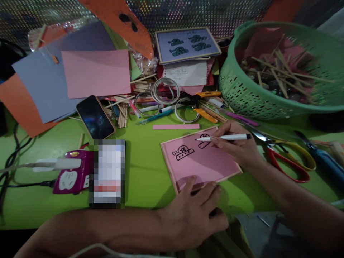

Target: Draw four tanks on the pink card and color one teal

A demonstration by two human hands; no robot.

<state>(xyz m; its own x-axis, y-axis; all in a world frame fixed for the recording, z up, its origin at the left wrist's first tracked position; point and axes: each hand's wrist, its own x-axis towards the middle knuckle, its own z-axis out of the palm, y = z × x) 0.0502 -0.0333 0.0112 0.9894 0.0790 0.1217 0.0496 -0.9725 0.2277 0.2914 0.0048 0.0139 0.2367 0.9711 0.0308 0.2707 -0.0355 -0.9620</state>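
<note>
Green tabletop (145, 161) bears pink card (202, 166) — under left hand (195, 208), spread, and right (239, 147), pinching marker (232, 137).

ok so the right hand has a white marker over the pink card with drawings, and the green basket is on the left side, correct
Not the basket's side: the head view shows the green basket on the right. The right hand does hold the white marker over the pink card with drawings.

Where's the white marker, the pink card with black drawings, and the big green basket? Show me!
White marker (232, 137): head view, on its barrel.
Pink card (202, 165): head view, on bare pink below the drawings.
Green basket (251, 102): head view, on its holed wall.
</note>
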